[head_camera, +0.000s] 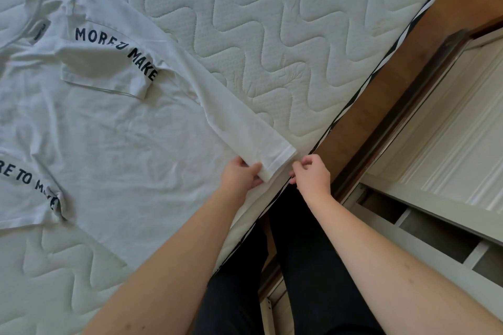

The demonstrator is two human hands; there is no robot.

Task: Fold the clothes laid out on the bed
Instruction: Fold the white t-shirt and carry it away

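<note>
While the white T-shirt [114,128] lies spread flat on the mattress [272,22], I note that 1 side strip is already turned in, forming a long folded band that runs from the collar end down to the hem corner at the mattress edge nearest me. My left hand [241,175] pinches that hem corner, thumb on top of the cloth. My right hand [311,174] sits just beside the same corner, off the mattress edge, fingers curled; I cannot tell whether it grips any fabric. Both hands are at the hem end, so the shirt's long axis runs away from the fingers toward the collar. I judge the coming move to be a lift of the hem toward the collar. No containers are in view. 1 sleeve [109,73] lies folded across the chest beside the collar end.
</note>
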